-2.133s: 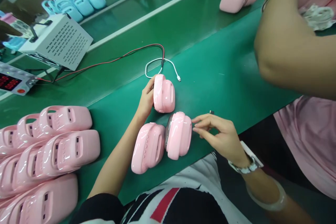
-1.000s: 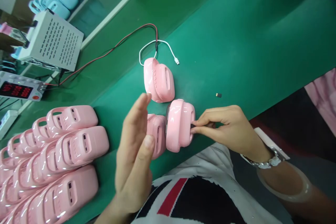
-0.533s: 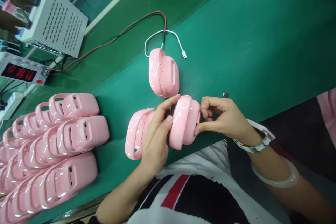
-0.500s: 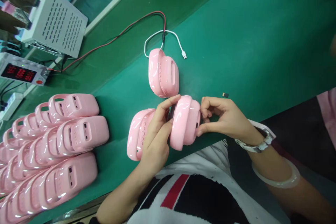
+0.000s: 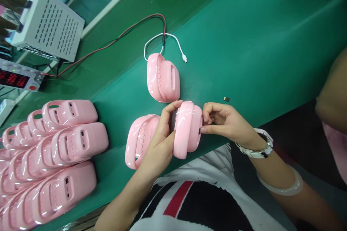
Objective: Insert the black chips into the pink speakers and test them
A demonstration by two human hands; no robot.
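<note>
My left hand grips a glossy pink plastic device near the table's front edge. My right hand pinches a tiny dark piece against that device's right side. A second pink device lies just left of it, partly behind my left hand. A third pink device rests a little farther back, with a white cable plug lying beside it. A small black chip sits on the green mat beyond my right hand.
Several pink devices are stacked at the left. A white vented power box and a red-digit meter stand at the far left, with red and black wires. Another person's arm enters at the right edge.
My left hand came off the far device, swung back and closed on the near one. My right hand moved onto that device's right side. Another person's arm has reappeared at the right.
</note>
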